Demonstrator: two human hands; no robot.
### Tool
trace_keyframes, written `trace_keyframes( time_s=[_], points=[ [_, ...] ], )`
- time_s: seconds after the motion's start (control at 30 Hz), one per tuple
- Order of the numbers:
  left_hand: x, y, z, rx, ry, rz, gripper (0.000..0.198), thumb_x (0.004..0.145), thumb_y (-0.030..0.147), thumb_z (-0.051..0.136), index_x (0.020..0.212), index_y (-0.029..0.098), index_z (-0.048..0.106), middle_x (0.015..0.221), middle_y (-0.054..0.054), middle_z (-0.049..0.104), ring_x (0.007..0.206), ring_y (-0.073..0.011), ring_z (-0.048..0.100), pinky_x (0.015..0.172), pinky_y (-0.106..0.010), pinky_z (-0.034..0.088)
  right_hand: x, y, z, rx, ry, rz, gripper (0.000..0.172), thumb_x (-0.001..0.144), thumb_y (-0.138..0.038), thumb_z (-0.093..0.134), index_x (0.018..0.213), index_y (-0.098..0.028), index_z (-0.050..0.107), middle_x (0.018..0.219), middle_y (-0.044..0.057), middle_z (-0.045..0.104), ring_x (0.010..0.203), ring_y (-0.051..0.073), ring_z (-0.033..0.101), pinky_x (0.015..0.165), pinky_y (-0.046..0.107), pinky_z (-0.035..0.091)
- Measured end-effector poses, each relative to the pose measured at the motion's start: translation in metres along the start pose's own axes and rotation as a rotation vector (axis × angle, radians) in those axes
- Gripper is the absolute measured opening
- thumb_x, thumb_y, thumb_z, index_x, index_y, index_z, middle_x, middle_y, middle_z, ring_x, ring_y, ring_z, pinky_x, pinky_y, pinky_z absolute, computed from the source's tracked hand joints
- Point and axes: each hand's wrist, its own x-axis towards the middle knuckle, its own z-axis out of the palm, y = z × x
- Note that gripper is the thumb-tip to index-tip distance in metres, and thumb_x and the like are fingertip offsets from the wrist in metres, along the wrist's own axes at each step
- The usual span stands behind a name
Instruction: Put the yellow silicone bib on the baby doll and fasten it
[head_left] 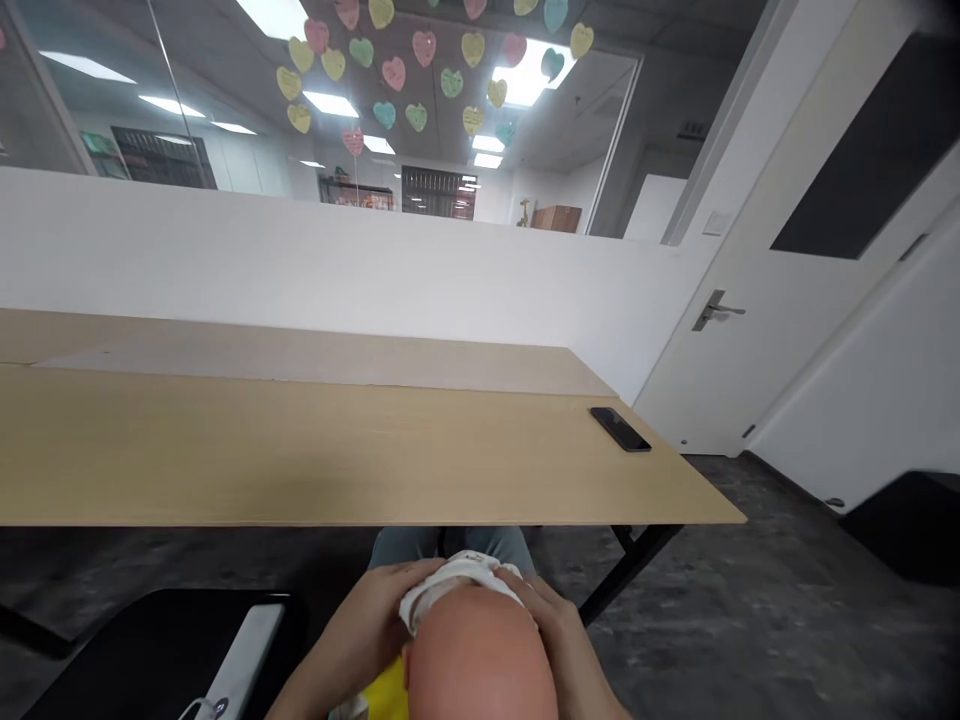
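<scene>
In my lap, close below the camera, is a baby doll with a smooth bald head (480,660). A white cloth (469,568) lies bunched just beyond the head. My left hand (390,602) is closed on the cloth's left side, and my right hand (546,608) grips its right side. Some fingertips are hidden by the cloth and the doll's head. Bright yellow fabric (386,692) shows under my left forearm. The doll's face and most of its body are out of sight.
A light wood table (337,450) stands ahead, its front edge just beyond my hands. On its right end lies a black phone (619,429). To my left is a black chair (150,640) bearing a white power strip (244,660). A door (739,340) is at the right.
</scene>
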Motion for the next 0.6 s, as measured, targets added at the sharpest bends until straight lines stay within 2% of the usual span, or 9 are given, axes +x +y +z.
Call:
trace_keyframes(
  time_s=[0.1,0.17,0.3,0.37,0.47,0.6],
  points=[
    [0.019,0.027,-0.021,0.042,-0.023,0.073,0.051,0.078,0.012,0.051,0.126,0.023,0.067,0.125,-0.005,0.069,0.116,-0.0277,0.062,0.101,-0.035,0.047,0.022,-0.014,-0.023,-0.008,0.023,-0.100,0.040,0.084,-0.021,0.049,0.121,-0.021,0.066,0.115,0.011,0.067,0.098,0.025,0.064,0.081,0.031,0.050],
    [0.034,0.037,-0.034,0.095,-0.028,0.088,0.050,0.076,0.012,0.052,0.122,0.020,0.069,0.121,-0.006,0.071,0.115,-0.0288,0.061,0.100,-0.037,0.047,0.040,-0.022,-0.038,-0.005,0.052,-0.132,0.037,0.080,-0.017,0.049,0.112,-0.019,0.069,0.112,0.011,0.068,0.094,0.025,0.064,0.078,0.030,0.048],
    [0.068,0.042,-0.052,0.223,-0.022,0.036,0.042,0.077,0.017,0.053,0.116,0.018,0.069,0.116,-0.008,0.072,0.103,-0.0283,0.065,0.092,-0.036,0.050,0.079,-0.032,-0.061,0.013,0.053,-0.045,0.025,0.075,-0.013,0.047,0.087,-0.015,0.069,0.094,0.008,0.071,0.079,0.021,0.062,0.072,0.027,0.045],
    [0.084,0.046,-0.059,0.267,-0.028,0.023,0.038,0.078,0.020,0.054,0.113,0.017,0.069,0.115,-0.008,0.072,0.099,-0.0279,0.066,0.087,-0.035,0.051,0.099,-0.033,-0.069,0.010,0.027,0.000,0.022,0.077,-0.016,0.047,0.082,-0.014,0.068,0.094,0.008,0.072,0.081,0.022,0.063,0.070,0.026,0.045],
    [0.107,0.055,-0.071,0.281,-0.051,-0.022,0.034,0.081,0.026,0.055,0.110,0.018,0.069,0.114,-0.007,0.072,0.100,-0.0279,0.065,0.086,-0.034,0.050,0.129,-0.031,-0.078,0.033,-0.016,0.040,0.024,0.079,-0.021,0.047,0.087,-0.013,0.069,0.098,0.009,0.073,0.089,0.024,0.065,0.072,0.026,0.046],
    [0.143,0.054,-0.087,0.272,-0.084,-0.105,0.046,0.080,0.039,0.060,0.122,0.020,0.064,0.120,-0.007,0.070,0.106,-0.0301,0.064,0.087,-0.035,0.050,0.170,-0.022,-0.089,0.019,-0.074,0.103,0.027,0.079,-0.025,0.050,0.095,-0.015,0.070,0.094,0.006,0.074,0.090,0.024,0.065,0.073,0.026,0.046]
  ],
)
